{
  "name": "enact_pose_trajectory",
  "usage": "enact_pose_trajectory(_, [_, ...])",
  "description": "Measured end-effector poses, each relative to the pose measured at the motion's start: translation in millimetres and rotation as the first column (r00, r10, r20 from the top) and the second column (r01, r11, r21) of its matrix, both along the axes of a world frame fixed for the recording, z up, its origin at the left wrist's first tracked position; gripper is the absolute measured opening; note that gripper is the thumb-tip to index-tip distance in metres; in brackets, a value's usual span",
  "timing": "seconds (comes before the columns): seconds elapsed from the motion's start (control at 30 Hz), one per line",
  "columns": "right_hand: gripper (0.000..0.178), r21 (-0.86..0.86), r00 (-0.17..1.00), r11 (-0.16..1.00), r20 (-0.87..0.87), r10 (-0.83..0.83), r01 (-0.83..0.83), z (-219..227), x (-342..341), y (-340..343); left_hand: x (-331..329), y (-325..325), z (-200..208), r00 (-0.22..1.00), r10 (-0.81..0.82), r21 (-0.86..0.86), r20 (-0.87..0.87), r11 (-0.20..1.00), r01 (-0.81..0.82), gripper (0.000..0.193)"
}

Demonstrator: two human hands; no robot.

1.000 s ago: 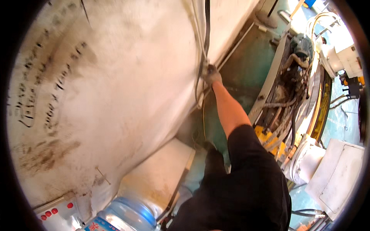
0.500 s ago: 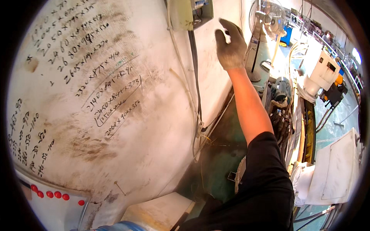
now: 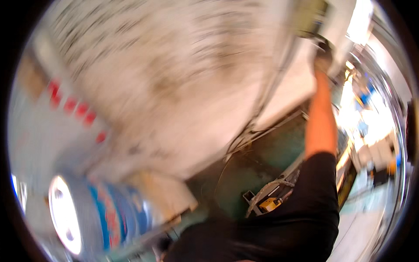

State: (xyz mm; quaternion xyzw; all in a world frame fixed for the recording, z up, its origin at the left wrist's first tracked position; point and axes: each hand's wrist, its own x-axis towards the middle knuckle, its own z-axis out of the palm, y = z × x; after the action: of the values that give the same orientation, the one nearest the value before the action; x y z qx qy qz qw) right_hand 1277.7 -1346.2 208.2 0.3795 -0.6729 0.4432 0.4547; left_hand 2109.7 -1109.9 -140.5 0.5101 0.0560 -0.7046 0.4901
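My right arm stretches up toward the upper right, bare below a black short sleeve. On my right hand [image 3: 323, 56] is a dark, soiled work glove, smeared by motion, so its fingers cannot be made out. It is at the lower edge of a yellowish electrical box [image 3: 309, 19] on the wall; whether it touches the box is unclear. Dark cables [image 3: 266, 94] run down the wall from the box. My left hand does not show.
A pale, stained wall [image 3: 196, 118] with handwriting fills the left. A large blue-labelled water bottle [image 3: 115, 214] lies at lower left, near a board with red round magnets [image 3: 82, 109]. A yellow object [image 3: 270, 204] lies low beside my sleeve. Blurred machinery [image 3: 379, 153] is at right.
The view has swung left and blurred, bringing the bottle in at lower left. My right hand, earlier raised with fingers apart right of the box, now appears at the box's lower edge.
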Motion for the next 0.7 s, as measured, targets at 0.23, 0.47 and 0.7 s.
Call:
enact_pose_trajectory(0.23, [0.048, 0.824, 0.881, 0.51, 0.41, -0.237, -0.247, -326, 230, 81, 81, 152, -38, 0.964, 0.249, 0.167, -0.089, 0.958, -0.232, 0.018])
enact_pose_trajectory(0.47, [0.053, 0.678, 0.746, -0.583, 0.643, 0.174, -0.448, -567, 464, 218, 109, 255, -103, 0.923, 0.367, 0.09, -0.115, 0.929, -0.359, 0.02])
enact_pose_trajectory(0.7, [0.058, 0.652, 0.833, -0.752, 0.467, 0.297, -0.097, -631, 591, 222, 154, 363, -98, 0.762, 0.622, 0.077, -0.184, 0.781, -0.619, 0.029])
